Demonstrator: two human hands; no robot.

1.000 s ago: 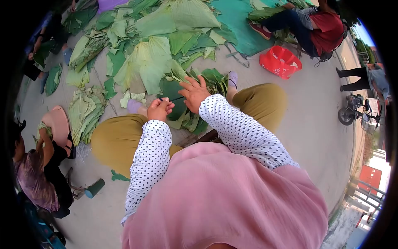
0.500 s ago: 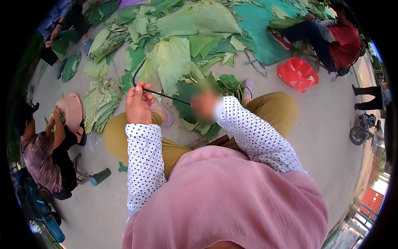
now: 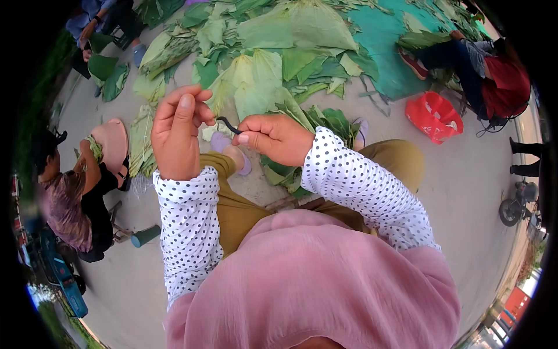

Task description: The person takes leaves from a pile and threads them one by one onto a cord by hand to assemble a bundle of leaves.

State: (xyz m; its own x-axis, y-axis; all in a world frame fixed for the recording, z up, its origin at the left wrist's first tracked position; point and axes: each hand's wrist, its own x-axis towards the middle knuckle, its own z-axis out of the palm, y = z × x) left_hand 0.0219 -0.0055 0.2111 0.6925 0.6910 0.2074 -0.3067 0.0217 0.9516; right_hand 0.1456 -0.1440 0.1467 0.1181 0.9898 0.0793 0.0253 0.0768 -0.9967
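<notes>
Cord (image 3: 226,123) pinched in the right hand (image 3: 276,138), beside the left hand (image 3: 179,131)

At the far left, a seated person (image 3: 67,200) is bent over a pink round thing (image 3: 110,144), with a green cylinder (image 3: 145,235) low beside the seat. Above them, near the upper left of the pavement (image 3: 133,291), another person (image 3: 96,17) has leaves at the hands. A flat stack of leaves (image 3: 141,142) lies partly behind the left hand.

The left hand is raised, palm turned partly towards the camera, its fingers bent and close together with the thumb up against them. Whether it grips anything, I cannot tell. The cord's free, hooked end is just right of its fingertips.

The cord is short in view, dark and curved. It runs down and right into the right hand, which pinches it between thumb and bent forefinger, the other fingers folded. Past both hands, broad leaves (image 3: 296,29) spread over the pavement and onto the left side of the green sheet (image 3: 381,55). A leafy bundle (image 3: 334,122) lies between the feet, partly covered by the right hand.

Farther right, a red bag (image 3: 433,116) stands near the sheet's lower right edge, just left of a seated person in red (image 3: 503,87). A motorbike (image 3: 514,205) is at the far right.
</notes>
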